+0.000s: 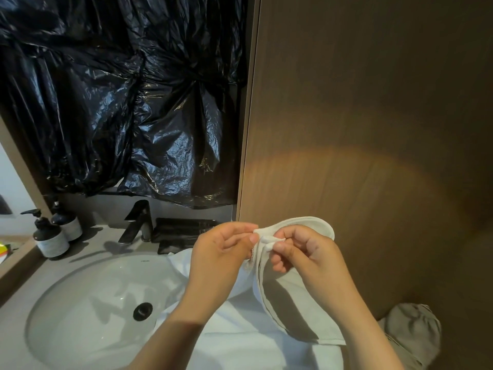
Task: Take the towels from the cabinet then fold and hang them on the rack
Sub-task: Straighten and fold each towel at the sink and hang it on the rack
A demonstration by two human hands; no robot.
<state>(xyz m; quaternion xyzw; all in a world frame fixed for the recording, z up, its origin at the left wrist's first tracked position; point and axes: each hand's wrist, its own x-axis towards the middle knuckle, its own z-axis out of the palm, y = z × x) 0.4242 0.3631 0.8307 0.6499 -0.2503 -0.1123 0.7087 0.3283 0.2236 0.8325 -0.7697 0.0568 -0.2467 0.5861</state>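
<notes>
**A:** How far along is the job?

**B:** Early middle, I'd say. A white towel point(266, 292) is out and in hand, so the fetching from the cabinet looks done for this one at least. The folding seems only just begun.

**A:** What are the hands doing?

**B:** Both grip it. The left hand point(224, 249) pinches an upper corner between thumb and fingertips, and the right hand point(304, 252) pinches the neighbouring corners just beside it. The hands are almost touching, with a loop of hemmed edge arching up behind the right one.

**A:** And where is the towel?

**B:** It is held up over the right side of the worktop point(106, 236), and its lower part drapes down across the right rim of the sink point(80, 303) toward the front edge. More white cloth lies spread there, and I cannot tell whether that is the same towel or a second one.

**A:** Any rack in sight?

**B:** None. To the right stands a brown wooden panel point(373, 129), which may be the cabinet's side. Black plastic sheeting point(120, 102) hangs above the back edge, with a black faucet point(138, 220) below it and two pump bottles point(50, 239) at the back left corner.

**A:** So what is left?

**B:** My guess is matching the corners, finishing the fold and then hanging it. How many towels remain I can't judge.
</notes>
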